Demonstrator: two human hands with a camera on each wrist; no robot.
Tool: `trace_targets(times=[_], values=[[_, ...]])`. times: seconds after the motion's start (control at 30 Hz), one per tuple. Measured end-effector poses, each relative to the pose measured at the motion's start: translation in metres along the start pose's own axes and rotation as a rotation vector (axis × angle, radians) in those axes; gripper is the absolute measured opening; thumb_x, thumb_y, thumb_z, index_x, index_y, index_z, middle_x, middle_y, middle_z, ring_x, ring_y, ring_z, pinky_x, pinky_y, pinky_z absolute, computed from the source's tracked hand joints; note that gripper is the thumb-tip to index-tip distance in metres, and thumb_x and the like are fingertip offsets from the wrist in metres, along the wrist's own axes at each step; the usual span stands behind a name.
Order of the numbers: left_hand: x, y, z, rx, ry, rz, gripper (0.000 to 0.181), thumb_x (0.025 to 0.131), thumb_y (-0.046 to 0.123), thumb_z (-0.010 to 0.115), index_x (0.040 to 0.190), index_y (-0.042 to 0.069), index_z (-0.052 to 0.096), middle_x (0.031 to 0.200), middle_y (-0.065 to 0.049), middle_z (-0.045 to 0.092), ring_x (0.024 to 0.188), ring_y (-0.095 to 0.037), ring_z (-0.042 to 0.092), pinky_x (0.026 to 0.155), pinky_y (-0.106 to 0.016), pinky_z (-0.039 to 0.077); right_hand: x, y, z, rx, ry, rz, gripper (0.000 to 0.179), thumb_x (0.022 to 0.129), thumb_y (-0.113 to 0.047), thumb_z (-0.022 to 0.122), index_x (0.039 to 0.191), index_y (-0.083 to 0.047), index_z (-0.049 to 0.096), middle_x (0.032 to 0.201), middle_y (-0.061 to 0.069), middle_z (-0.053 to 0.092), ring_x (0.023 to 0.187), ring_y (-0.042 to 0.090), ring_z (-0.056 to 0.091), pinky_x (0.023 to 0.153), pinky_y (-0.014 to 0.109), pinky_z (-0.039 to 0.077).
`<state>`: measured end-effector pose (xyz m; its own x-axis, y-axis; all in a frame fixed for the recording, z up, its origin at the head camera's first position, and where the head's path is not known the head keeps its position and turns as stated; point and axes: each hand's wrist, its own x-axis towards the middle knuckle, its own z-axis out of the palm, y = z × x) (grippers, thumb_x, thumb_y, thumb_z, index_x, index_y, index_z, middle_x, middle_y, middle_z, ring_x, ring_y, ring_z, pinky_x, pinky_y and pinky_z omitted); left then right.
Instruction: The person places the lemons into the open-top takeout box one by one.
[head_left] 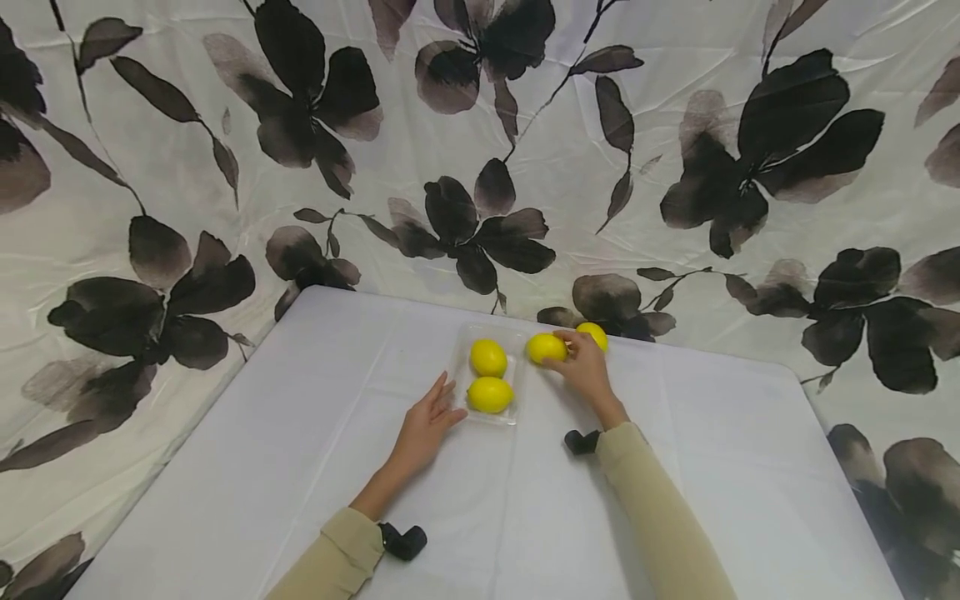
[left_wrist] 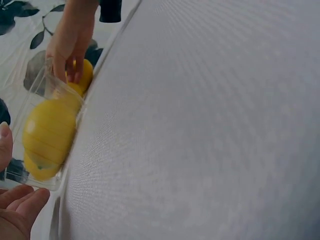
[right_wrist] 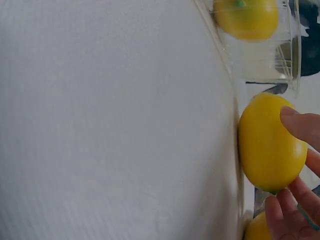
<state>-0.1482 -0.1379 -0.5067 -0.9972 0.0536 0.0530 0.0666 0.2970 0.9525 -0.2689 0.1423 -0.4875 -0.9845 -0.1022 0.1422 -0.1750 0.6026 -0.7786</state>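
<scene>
Two yellow lemons, a rear one (head_left: 488, 357) and a front one (head_left: 490, 395), sit in a clear plastic tray (head_left: 491, 421). My left hand (head_left: 426, 423) is at the tray's left front corner, its fingers extended and spread; in the left wrist view its fingertips (left_wrist: 37, 200) are right at the tray's edge. To the right of the tray, my right hand (head_left: 585, 367) holds a third lemon (head_left: 545, 349) between thumb and fingers. The right wrist view shows the thumb on this lemon's (right_wrist: 270, 145) side and fingers at its end. Another lemon (head_left: 594, 335) lies just behind that hand, partly covered by it.
A white cloth covers the table (head_left: 300, 467), whose back edge runs close behind the tray and lemons. Beyond hangs a white curtain (head_left: 600, 167) with dark flowers. Black wrist devices are worn at the left cuff (head_left: 405, 543) and right cuff (head_left: 581, 442).
</scene>
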Motion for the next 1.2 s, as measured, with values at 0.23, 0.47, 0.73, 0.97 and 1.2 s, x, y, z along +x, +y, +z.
trace_targets(times=[0.23, 0.47, 0.73, 0.97, 1.2], values=[[-0.001, -0.006, 0.002, 0.0, -0.003, 0.009, 0.079, 0.093, 0.02, 0.07, 0.157, 0.007, 0.024, 0.153, -0.015, 0.043, 0.137, -0.034, 0.045, 0.108, -0.041, 0.044, -0.005, 0.001, 0.01, 0.056, -0.036, 0.022, 0.055, 0.081, -0.016, 0.082, 0.13, -0.006, 0.06, 0.131, 0.017, 0.058, 0.117, 0.033, 0.058, 0.104, 0.043, 0.051], [-0.002, -0.006, 0.002, -0.024, -0.001, 0.004, 0.079, 0.092, 0.02, 0.07, 0.156, 0.008, 0.026, 0.152, -0.015, 0.044, 0.137, -0.033, 0.046, 0.108, -0.041, 0.044, -0.009, 0.004, 0.011, 0.165, -0.004, 0.035, 0.056, 0.082, -0.013, 0.081, 0.131, -0.002, 0.059, 0.136, 0.017, 0.058, 0.119, 0.037, 0.062, 0.101, 0.043, 0.054], [-0.001, -0.004, 0.0, -0.014, -0.002, 0.015, 0.079, 0.093, 0.02, 0.07, 0.157, 0.007, 0.025, 0.153, -0.016, 0.043, 0.137, -0.034, 0.046, 0.107, -0.041, 0.045, -0.008, -0.004, -0.002, 0.201, 0.071, 0.028, 0.054, 0.084, -0.013, 0.079, 0.133, -0.001, 0.058, 0.133, 0.018, 0.058, 0.116, 0.036, 0.062, 0.1, 0.043, 0.054], [0.0, -0.006, 0.0, -0.016, 0.007, 0.008, 0.079, 0.093, 0.021, 0.07, 0.156, 0.007, 0.025, 0.152, -0.015, 0.044, 0.137, -0.034, 0.046, 0.107, -0.041, 0.045, -0.007, -0.022, -0.004, 0.251, 0.112, -0.017, 0.051, 0.082, -0.013, 0.08, 0.129, -0.002, 0.062, 0.128, 0.018, 0.06, 0.112, 0.038, 0.064, 0.097, 0.043, 0.056], [0.0, -0.005, 0.002, -0.018, 0.001, 0.012, 0.079, 0.093, 0.021, 0.07, 0.156, 0.006, 0.026, 0.152, -0.016, 0.044, 0.136, -0.035, 0.046, 0.108, -0.042, 0.044, -0.011, -0.04, 0.005, 0.174, 0.058, -0.093, 0.051, 0.083, -0.018, 0.08, 0.129, -0.006, 0.063, 0.129, 0.015, 0.061, 0.114, 0.035, 0.063, 0.096, 0.043, 0.057]])
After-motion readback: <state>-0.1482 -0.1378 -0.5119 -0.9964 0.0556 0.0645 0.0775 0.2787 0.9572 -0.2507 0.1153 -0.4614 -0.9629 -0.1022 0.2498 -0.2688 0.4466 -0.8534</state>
